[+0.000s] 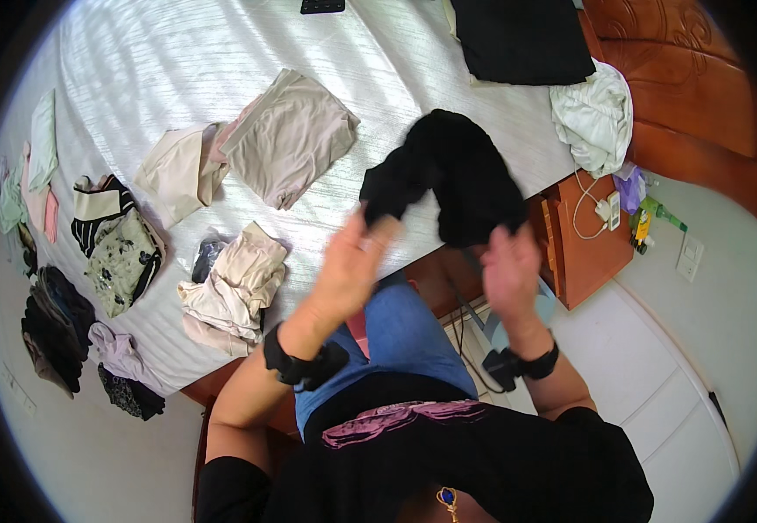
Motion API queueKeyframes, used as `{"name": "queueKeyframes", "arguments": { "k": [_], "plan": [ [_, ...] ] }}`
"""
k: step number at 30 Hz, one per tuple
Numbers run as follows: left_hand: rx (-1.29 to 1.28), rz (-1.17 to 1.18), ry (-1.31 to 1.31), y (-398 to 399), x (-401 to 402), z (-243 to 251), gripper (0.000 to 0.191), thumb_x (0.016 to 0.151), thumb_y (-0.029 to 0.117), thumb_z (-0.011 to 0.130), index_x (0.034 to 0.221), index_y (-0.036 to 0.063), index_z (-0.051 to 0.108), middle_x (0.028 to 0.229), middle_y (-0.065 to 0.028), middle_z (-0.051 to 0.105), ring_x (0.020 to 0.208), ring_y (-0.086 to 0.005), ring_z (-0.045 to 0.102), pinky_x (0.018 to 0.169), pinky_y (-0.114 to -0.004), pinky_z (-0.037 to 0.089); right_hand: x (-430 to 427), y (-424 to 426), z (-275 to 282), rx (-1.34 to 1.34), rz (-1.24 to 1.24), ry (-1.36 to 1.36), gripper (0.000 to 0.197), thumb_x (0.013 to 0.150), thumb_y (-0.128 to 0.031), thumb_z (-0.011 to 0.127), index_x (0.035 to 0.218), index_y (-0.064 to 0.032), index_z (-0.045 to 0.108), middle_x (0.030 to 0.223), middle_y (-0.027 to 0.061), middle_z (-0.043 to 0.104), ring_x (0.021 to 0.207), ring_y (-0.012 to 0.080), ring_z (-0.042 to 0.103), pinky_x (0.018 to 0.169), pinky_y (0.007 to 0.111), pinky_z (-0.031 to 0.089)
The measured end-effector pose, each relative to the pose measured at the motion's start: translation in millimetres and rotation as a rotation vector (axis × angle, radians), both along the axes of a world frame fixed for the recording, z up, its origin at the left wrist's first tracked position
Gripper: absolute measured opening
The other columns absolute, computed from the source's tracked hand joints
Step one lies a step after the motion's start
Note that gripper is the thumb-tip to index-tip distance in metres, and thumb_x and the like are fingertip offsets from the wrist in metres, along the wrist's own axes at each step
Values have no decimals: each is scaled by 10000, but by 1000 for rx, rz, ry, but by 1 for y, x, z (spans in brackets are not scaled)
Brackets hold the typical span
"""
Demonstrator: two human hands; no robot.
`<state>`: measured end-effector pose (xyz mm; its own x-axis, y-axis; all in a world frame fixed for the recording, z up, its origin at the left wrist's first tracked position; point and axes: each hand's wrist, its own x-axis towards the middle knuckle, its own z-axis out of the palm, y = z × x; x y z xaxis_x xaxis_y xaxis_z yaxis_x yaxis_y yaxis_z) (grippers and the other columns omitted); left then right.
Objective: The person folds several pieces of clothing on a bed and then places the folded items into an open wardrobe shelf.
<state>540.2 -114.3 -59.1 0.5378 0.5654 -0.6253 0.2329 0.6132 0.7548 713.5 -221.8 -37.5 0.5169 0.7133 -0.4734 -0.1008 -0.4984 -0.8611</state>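
A black garment (470, 170) hangs in an arch over the near edge of the bed, its fabric bunched and partly blurred. At its left end, my left hand (352, 261) grips the cloth between thumb and fingers. My right hand (512, 271) has its fingertips on the lower right end of the same garment. Both hands are blurred, so the exact finger positions are unclear. Left of the garment lies a folded beige garment (290, 137), overlapping a pink piece and another cream folded garment (172, 170).
A rumpled cream clothing pile (234, 281) and a folded patterned stack (120, 261) lie on the white bedspread (221, 59). Dark clothes (58, 327) sit far left. A black cushion-like item (522, 39) and white cloth (594, 118) border the headboard. A wooden nightstand (591, 255) stands right.
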Motion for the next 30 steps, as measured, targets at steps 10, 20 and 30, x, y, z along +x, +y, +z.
{"name": "queueKeyframes", "arguments": {
  "k": [10,20,30],
  "plan": [
    [433,-318,-178,-13,0,12,472,685,-104,506,1133,40,536,1088,-112,583,994,-224,562,845,-332,453,19,-1,-4,69,219,73,494,700,23,611,1170,-10,462,1291,138,410,1177,196,417,947,312,344],
    [1256,-423,-306,44,10,47,338,689,69,567,1022,13,595,1107,-135,598,1032,-306,564,890,-410,432,52,35,15,482,503,-190,155,728,-65,606,826,-75,486,1066,176,588,1052,326,539,971,414,328],
    [892,-763,25,-44,-27,-85,489,672,-73,495,1137,67,559,1184,-94,552,1182,-274,447,980,-399,372,34,-45,-114,238,718,-570,201,683,5,575,853,-73,501,1065,137,603,1079,332,528,978,456,341]
  ]
}}
